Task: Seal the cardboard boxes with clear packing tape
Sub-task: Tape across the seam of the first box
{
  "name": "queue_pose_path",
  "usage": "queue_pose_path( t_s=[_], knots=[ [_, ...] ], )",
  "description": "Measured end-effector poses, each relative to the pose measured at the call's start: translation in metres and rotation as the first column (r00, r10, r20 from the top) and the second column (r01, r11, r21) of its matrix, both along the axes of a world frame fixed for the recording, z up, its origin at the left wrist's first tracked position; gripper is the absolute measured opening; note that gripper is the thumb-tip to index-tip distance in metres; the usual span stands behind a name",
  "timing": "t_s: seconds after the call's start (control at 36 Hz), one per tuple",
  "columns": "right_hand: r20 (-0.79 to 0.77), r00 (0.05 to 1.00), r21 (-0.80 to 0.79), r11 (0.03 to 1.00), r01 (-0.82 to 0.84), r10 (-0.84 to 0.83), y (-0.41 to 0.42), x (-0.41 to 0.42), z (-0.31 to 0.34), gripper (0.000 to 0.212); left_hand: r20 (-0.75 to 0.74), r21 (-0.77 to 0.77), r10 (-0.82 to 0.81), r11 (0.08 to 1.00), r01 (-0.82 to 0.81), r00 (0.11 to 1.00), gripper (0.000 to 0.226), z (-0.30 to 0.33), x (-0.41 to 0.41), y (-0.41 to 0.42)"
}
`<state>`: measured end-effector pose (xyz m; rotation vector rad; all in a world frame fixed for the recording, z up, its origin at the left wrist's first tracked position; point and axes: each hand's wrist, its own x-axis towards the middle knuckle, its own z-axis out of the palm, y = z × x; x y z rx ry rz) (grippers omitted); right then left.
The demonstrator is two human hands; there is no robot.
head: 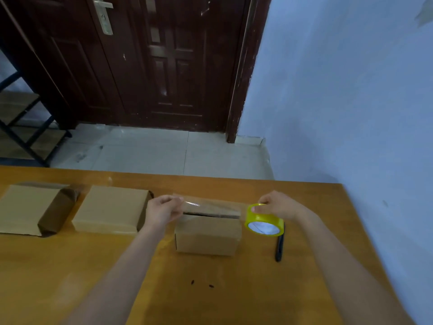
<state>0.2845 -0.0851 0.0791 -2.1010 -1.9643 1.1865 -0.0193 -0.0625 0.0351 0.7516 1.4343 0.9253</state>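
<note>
Two cardboard boxes point(35, 208) point(112, 208) are lying near the table's point(234, 289) far left edge. The left hand point(164, 209) is pinching the clear tape strip point(210, 204) above the small box point(207, 234); the right hand point(278, 205) is gripping the yellow roll point(263, 222), a black pen point(279, 246) lying beneath.

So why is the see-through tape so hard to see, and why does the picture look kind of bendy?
Head view: the tape strip is clear, so only a thin white glint shows it between the left hand and the roll held by the right hand. The wide lens bends the table edge and door. The forearms look soft and blurry.
</note>
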Motion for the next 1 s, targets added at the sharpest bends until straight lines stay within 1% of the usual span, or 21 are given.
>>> queue_pose_path(
  t_s=[0.06, 0.14, 0.25, 0.31, 0.42, 0.5, 0.61, 0.69, 0.78, 0.86, 0.94, 1.0],
  knots=[
    [0.017, 1.0, 0.007, 1.0, -0.003, 0.003, 0.001, 0.0, -0.004, 0.043, 0.057, -0.018, -0.012, 1.0, 0.013, 0.998, 0.011, -0.007, 0.001, 0.001],
    [0.012, 1.0, -0.002, 1.0, -0.005, 0.005, 0.001, -0.001, -0.008, 0.047, 0.08, -0.046, -0.008, 0.999, 0.012, 0.997, 0.02, -0.017, 0.004, -0.002],
    [0.031, 0.999, -0.025, 1.0, 0.011, -0.011, 0.002, -0.004, -0.011, 0.043, 0.079, -0.039, 0.022, 0.999, -0.019, 0.997, 0.031, -0.028, 0.007, -0.011],
    [0.036, 0.999, -0.044, 0.999, 0.012, -0.01, 0.002, -0.006, -0.013, 0.035, 0.026, -0.018, 0.0, 1.0, 0.001, 1.0, 0.03, -0.032, 0.007, -0.014],
    [0.047, 0.999, -0.095, 0.995, -0.011, 0.016, 0.0, -0.01, -0.018, 0.04, -0.022, -0.011, -0.055, 0.998, 0.054, 0.998, 0.023, -0.039, 0.004, -0.022],
    [0.045, 0.999, -0.123, 0.992, -0.011, 0.016, -0.002, -0.011, -0.023, 0.032, -0.078, -0.004, -0.11, 0.994, 0.109, 0.991, 0.02, -0.038, 0.001, -0.023],
    [0.016, 1.0, -0.122, 0.993, 0.002, 0.0, -0.003, -0.014, -0.025, 0.032, -0.061, -0.029, -0.167, 0.986, 0.166, 0.984, 0.013, -0.029, -0.001, -0.021],
    [0.051, 0.999, -0.14, 0.99, -0.011, 0.019, -0.002, -0.019, -0.025, 0.036, -0.024, -0.031, -0.171, 0.985, 0.17, 0.985, 0.01, -0.025, -0.004, -0.02],
    [0.099, 0.994, -0.155, 0.988, -0.024, 0.04, -0.001, -0.024, -0.028, 0.042, -0.052, -0.019, -0.189, 0.982, 0.188, 0.981, 0.011, -0.027, -0.006, -0.022],
    [0.138, 0.989, -0.165, 0.986, -0.034, 0.057, 0.0, -0.028, -0.031, 0.035, -0.088, -0.007, -0.191, 0.982, 0.191, 0.978, 0.018, -0.029, -0.006, -0.022],
    [0.164, 0.984, -0.191, 0.981, -0.041, 0.073, 0.0, -0.03, -0.033, 0.036, -0.106, 0.011, -0.188, 0.982, 0.19, 0.976, 0.023, -0.032, -0.005, -0.022],
    [0.173, 0.982, -0.202, 0.979, -0.038, 0.074, 0.001, -0.032, -0.035, 0.038, -0.09, 0.013, -0.189, 0.981, 0.191, 0.978, 0.022, -0.033, -0.004, -0.023]
  ],
)
